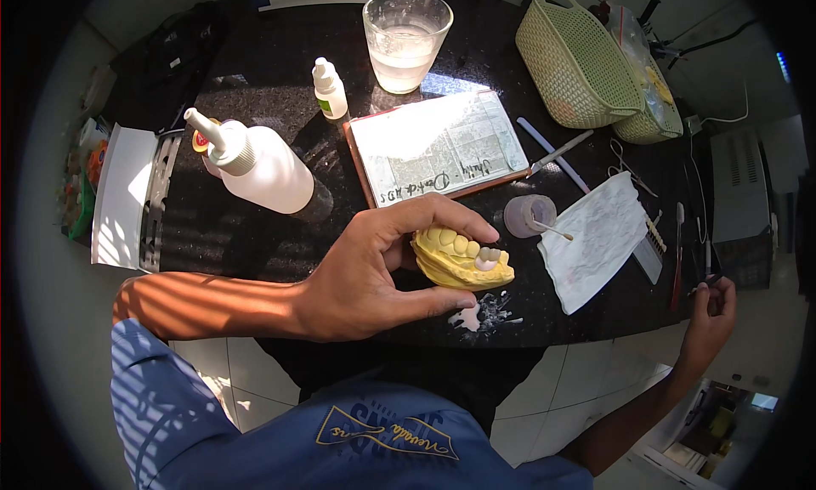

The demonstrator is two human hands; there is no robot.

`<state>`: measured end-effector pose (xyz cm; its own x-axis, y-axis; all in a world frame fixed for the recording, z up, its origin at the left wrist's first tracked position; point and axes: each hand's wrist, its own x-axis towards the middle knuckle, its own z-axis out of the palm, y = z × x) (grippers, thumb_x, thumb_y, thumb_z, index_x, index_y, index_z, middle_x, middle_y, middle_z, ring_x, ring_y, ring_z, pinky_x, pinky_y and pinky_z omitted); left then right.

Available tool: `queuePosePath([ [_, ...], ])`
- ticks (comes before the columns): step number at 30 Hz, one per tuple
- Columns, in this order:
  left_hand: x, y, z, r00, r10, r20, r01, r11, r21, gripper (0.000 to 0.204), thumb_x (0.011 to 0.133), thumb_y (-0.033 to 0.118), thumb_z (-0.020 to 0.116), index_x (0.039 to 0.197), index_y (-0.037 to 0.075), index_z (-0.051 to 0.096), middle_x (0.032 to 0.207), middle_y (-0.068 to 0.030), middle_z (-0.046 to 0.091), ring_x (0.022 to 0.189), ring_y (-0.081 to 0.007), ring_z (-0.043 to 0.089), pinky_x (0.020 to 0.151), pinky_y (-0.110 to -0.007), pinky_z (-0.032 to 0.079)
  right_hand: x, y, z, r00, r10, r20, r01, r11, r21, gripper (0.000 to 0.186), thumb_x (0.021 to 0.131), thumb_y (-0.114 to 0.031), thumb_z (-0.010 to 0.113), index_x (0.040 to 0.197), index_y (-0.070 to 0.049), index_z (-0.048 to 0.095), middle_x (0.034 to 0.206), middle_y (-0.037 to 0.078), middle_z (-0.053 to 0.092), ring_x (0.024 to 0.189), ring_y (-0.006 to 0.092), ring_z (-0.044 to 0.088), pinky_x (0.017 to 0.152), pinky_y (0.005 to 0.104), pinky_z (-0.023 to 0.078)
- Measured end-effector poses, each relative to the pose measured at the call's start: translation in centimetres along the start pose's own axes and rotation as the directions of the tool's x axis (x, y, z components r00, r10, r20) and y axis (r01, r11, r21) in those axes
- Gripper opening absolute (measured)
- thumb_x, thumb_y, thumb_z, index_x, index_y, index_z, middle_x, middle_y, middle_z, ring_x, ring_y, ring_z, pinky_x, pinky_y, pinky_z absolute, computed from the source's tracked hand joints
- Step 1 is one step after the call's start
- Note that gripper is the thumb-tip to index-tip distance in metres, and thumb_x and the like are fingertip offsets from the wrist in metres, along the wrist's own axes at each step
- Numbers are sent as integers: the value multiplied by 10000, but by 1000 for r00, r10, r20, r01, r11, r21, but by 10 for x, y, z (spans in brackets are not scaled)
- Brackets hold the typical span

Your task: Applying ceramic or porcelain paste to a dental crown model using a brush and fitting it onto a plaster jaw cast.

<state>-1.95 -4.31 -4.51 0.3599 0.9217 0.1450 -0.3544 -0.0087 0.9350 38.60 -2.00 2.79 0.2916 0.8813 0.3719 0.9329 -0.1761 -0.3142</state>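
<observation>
A yellow dental cast with a row of teeth is gripped between the thumb and fingers of my left hand, above the table's front edge. One tooth on it is greyish, with a pale pink patch below. At the far right edge, my right hand has its fingers pinched at the tip of a thin dark thing, too small to name. Beneath the cast lies a smear of pinkish-white powder. To its right stands a small jar with a cotton swab leaning out.
A white palette slab lies mid-table, a spatula beside it. Behind are a glass of cloudy liquid and a dropper bottle. A large squeeze bottle stands left. Rightward are a white cloth, scissors and green baskets.
</observation>
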Motion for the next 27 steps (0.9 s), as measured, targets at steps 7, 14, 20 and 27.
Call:
queuePosePath([
  [7,1,-2,-2,999,-44,-17,44,999,-13,449,743,-92,721,1148,-16,541,1121,-93,541,1086,-143,565,970,-280,474,-65,-92,50,987,-122,-106,158,592,790,167,857,-98,623,972,-4,549,813,94,554,675,145,605,566,221,504],
  [14,4,-1,-3,1000,-19,-5,19,1000,5,436,746,-83,724,1137,-15,542,1111,-95,542,1080,-144,568,966,-279,475,-116,-134,80,954,-278,-109,206,348,915,230,849,-163,639,964,3,529,791,123,540,595,157,571,520,237,516],
  [20,2,0,-3,1000,-23,-2,23,1000,15,418,745,-83,726,1114,-15,543,1109,-93,545,1078,-142,567,964,-276,472,-117,-136,83,913,-373,-164,296,329,897,211,843,-144,650,962,-15,533,811,126,559,665,187,595,624,282,517],
  [27,2,-1,-3,1000,-19,19,17,996,93,429,745,-77,731,1125,-24,540,1102,-92,551,1072,-138,570,959,-273,461,-115,-144,95,878,-436,-197,349,301,888,191,817,-75,648,972,3,566,851,154,585,763,230,622,724,327,544],
])
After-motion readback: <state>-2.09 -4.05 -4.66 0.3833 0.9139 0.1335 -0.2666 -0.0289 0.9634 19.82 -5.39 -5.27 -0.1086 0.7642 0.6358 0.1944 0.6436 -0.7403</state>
